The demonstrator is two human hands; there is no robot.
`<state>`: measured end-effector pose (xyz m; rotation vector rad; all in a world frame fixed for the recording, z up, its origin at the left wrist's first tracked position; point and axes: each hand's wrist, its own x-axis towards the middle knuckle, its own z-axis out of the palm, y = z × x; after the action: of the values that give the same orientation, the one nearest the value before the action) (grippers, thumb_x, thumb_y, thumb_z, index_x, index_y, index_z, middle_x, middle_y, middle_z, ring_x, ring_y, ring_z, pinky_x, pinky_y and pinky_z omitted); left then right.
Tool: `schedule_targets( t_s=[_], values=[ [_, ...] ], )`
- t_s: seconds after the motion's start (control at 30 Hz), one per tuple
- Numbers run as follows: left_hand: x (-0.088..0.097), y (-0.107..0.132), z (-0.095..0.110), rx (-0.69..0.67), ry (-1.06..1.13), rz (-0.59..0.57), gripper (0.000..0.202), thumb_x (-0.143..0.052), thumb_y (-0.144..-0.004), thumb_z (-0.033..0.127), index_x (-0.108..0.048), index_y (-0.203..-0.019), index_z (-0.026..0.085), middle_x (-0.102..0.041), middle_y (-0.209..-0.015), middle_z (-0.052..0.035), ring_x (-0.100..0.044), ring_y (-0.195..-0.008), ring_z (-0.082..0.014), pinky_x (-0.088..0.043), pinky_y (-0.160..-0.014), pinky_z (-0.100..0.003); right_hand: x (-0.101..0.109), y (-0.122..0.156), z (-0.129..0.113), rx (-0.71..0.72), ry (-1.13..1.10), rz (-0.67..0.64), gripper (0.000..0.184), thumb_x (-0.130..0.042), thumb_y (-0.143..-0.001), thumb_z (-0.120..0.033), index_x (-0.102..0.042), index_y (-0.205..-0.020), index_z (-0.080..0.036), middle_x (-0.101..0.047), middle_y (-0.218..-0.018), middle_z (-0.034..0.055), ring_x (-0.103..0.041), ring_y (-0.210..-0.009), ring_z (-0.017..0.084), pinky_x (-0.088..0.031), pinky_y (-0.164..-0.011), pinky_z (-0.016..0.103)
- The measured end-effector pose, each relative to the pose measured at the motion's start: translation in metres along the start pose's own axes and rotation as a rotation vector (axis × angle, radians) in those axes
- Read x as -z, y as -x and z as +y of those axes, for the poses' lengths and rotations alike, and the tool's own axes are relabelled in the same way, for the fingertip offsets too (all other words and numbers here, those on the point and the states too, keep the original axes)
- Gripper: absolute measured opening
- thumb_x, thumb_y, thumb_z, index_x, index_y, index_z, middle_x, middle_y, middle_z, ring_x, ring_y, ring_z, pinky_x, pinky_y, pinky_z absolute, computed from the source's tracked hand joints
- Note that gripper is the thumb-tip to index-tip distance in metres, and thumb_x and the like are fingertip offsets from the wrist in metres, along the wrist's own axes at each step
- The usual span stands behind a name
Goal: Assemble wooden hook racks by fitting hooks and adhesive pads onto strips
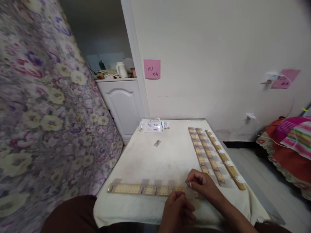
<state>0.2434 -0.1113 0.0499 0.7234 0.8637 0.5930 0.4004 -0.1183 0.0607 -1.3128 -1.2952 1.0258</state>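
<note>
- At lower centre, right hand [200, 185] pinched a metal piece [189, 184]; left hand [177, 206] curled beside, grip unclear.
- Below centre, front strip [130, 189] was part-filled, with bare gaps.
- Centre right, three strips [208, 152] were loaded.

Cannot make out the tiny shiny item [189, 184] in the right hand [201, 183], nor see the near strip [128, 189] whole behind the left hand [177, 204].

The desk [145, 165] had a cream cloth [131, 207], with yellowy-brown strips [128, 188] by its front and right edges. The curtain [48, 110] was flowery purple and white.
</note>
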Motion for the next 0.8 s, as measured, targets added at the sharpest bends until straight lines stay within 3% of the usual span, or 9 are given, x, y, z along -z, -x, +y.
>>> schedule_targets(
  t_s=[0.13, 0.33, 0.53, 0.73, 0.8],
  values=[
    [-0.004, 0.001, 0.005, 0.014, -0.007, 0.002, 0.026, -0.060, -0.067, 0.036, -0.043, -0.079, 0.019, -0.062, -0.054, 0.0027, -0.053, -0.037, -0.0091, -0.029, -0.037, -0.018, -0.006, -0.002, 0.006, -0.046, -0.122, -0.026, 0.016, -0.065, -0.072, -0.030, -0.057, -0.070, -0.016, -0.046, -0.055, -0.0057, -0.037, -0.050, 0.007, -0.027, -0.049, 0.021],
    [0.000, 0.003, 0.008, -0.068, 0.052, -0.013, 0.034, -0.051, -0.075, 0.051, -0.047, -0.081, 0.017, -0.064, -0.063, 0.0004, -0.057, -0.042, -0.0097, -0.033, -0.040, -0.019, -0.009, -0.001, 0.007, -0.066, -0.132, -0.072, 0.019, -0.065, -0.072, -0.033, -0.058, -0.070, -0.015, -0.047, -0.053, -0.0057, -0.037, -0.049, 0.007, -0.027, -0.048, 0.020],
    [0.006, -0.003, 0.001, -0.051, -0.072, -0.009, 0.025, -0.062, -0.063, 0.027, -0.043, -0.077, 0.019, -0.063, -0.056, 0.0032, -0.053, -0.037, -0.0080, -0.032, -0.037, -0.018, -0.010, 0.001, 0.005, -0.044, -0.090, -0.109, 0.017, -0.065, -0.072, -0.031, -0.060, -0.076, -0.015, -0.050, -0.058, -0.0045, -0.039, -0.053, 0.007, -0.028, -0.050, 0.021],
    [0.006, -0.003, -0.001, 0.011, 0.000, -0.017, 0.026, -0.061, -0.060, 0.026, -0.041, -0.075, 0.021, -0.063, -0.053, 0.0034, -0.052, -0.036, -0.0082, -0.031, -0.037, -0.018, -0.007, -0.003, 0.008, -0.048, -0.146, -0.029, 0.028, -0.064, -0.072, -0.035, -0.059, -0.094, -0.018, -0.053, -0.078, -0.0025, -0.035, -0.050, 0.004, -0.026, -0.045, 0.019],
    [0.005, -0.002, 0.003, 0.021, 0.010, -0.012, 0.027, -0.062, -0.059, 0.027, -0.040, -0.074, 0.021, -0.064, -0.054, 0.0028, -0.054, -0.037, -0.0089, -0.032, -0.037, -0.018, -0.006, -0.004, 0.011, -0.071, -0.132, 0.008, 0.025, -0.063, -0.074, -0.036, -0.057, -0.090, -0.018, -0.053, -0.072, -0.0038, -0.036, -0.048, 0.004, -0.026, -0.044, 0.018]
  ],
)
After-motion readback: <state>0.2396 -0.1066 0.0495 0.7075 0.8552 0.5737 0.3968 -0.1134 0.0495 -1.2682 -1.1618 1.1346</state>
